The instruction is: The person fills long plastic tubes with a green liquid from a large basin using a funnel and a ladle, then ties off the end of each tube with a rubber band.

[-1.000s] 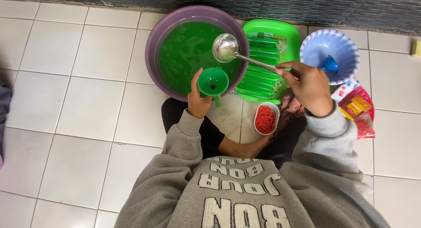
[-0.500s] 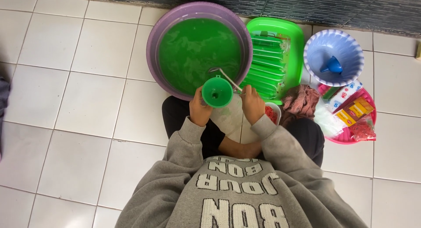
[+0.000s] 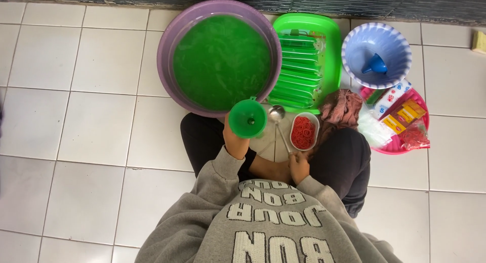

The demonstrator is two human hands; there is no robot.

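The left hand has its fingers clamped on a bright green funnel, mouth up. The right hand, fingers closed on the ladle, has drawn back from the funnel toward the lap.

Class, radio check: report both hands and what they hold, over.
Left hand gripping green plastic funnel upright. Right hand holding metal ladle, lowered. Purple basin of green liquid ahead, nothing blocking.

A white tiled floor carries everything: a purple basin of green liquid, a green tray just beside it, a pale blue bowl, a pink basket of packets, and a small white tub of red bands.
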